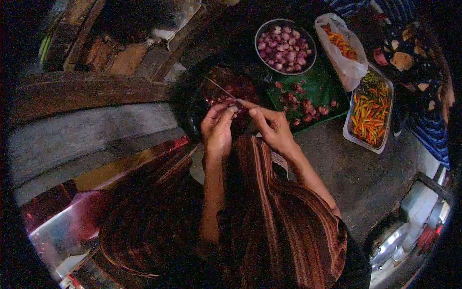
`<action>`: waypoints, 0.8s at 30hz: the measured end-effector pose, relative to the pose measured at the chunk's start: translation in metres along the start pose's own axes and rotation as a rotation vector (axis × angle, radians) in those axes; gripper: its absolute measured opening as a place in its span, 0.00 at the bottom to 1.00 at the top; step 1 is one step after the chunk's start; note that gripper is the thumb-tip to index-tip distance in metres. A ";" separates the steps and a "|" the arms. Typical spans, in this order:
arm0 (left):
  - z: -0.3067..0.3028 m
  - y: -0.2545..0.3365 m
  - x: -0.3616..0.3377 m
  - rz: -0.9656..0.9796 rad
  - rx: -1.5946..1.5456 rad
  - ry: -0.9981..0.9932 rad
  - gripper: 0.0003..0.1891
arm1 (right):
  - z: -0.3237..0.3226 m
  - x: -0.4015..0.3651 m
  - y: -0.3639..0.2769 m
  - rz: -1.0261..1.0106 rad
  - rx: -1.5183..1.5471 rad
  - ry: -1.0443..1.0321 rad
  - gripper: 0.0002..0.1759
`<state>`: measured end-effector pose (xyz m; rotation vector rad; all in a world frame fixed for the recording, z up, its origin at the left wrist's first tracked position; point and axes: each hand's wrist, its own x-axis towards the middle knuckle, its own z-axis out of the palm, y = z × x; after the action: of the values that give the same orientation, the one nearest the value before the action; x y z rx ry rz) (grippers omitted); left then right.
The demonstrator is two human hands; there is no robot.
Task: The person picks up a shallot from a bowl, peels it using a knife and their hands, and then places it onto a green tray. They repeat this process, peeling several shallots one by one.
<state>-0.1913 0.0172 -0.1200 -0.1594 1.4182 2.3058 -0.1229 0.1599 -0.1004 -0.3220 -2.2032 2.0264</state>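
Observation:
In the middle of the head view, my left hand (219,126) has its fingers closed around a small purple shallot (236,107), which they partly cover. My right hand (273,126) grips a thin knife (219,86), its blade pointing up and left over the shallot. Both hands are close together above a dark basin (193,108) with reddish-purple pieces in it. To the right lies a green tray (315,85) with loose shallots (308,110) and bits of skin. Behind it stands a metal bowl (258,61) heaped with shallots (285,45).
A plastic bag (355,72) of orange chillies is right of the bowl. Below it sits a clear container (347,131) of chillies. Another person's blue striped clothing (430,137) shows at far right. A wooden beam (91,94) runs along the left; metal pots (392,243) are lower right.

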 end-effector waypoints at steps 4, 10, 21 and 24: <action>0.002 0.001 0.000 -0.019 0.000 0.004 0.10 | -0.006 0.004 0.005 0.165 -0.118 0.006 0.15; 0.004 0.004 -0.002 -0.040 -0.035 0.023 0.09 | -0.010 0.004 -0.010 0.075 -0.334 0.057 0.17; -0.016 -0.006 0.004 -0.022 -0.114 -0.040 0.11 | -0.001 0.001 -0.022 0.102 -0.448 -0.016 0.22; -0.013 -0.004 0.002 -0.022 -0.111 -0.011 0.11 | 0.005 -0.002 -0.009 -0.098 -0.362 -0.024 0.24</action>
<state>-0.1935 0.0081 -0.1301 -0.1935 1.2769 2.3649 -0.1228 0.1543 -0.0921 -0.2201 -2.5419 1.5849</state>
